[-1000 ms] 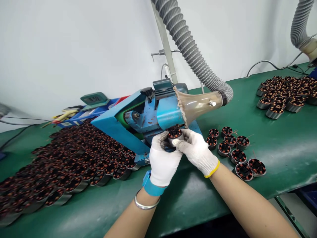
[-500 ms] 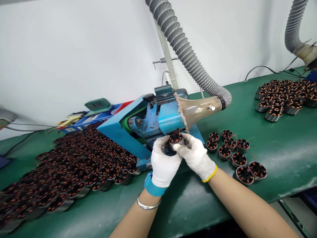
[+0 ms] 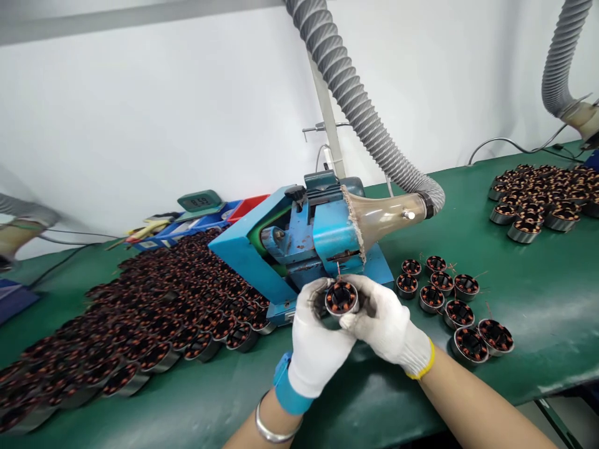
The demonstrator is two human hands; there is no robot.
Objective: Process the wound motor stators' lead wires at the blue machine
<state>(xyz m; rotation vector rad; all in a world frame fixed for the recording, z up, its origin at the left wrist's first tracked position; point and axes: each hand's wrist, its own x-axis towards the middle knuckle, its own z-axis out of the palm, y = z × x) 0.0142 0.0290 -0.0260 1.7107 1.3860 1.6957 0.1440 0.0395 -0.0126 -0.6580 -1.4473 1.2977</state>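
Green counter (image 3: 538,274) against a white wall, seen from the head camera. Both hands wear white knit gloves and meet at the near centre, just in front of a blue machine (image 3: 299,243).

Held item: one stator (image 3: 341,297), a short metal ring with copper windings inside. It is off the counter, clasped between the two hands, just below and in front of the machine's lower front edge. No contact with the machine can be seen.

Left hand (image 3: 318,346): closed round the stator from the left and beneath, fingers curled behind it. Right hand (image 3: 384,324): closed on it from the right, thumb at the near rim. Neither hand is nearer, as both are in contact.

Orientation: the stator is wider than it is tall, so the bore is its only real axis. The bore tilts up and towards the camera, with the open face in view and the far rim towards the machine. A thin wire lead (image 3: 337,269) stands up from the far rim, pointing at the machine.

Surroundings: a clear funnel (image 3: 388,215) on a grey ribbed hose (image 3: 355,106) sits at the machine's right side, above the hands. A large pile (image 3: 154,312) of like stators lies to the left. A short row (image 3: 449,305) lies near the right hand but apart from it. Another group (image 3: 543,193) lies at far right.
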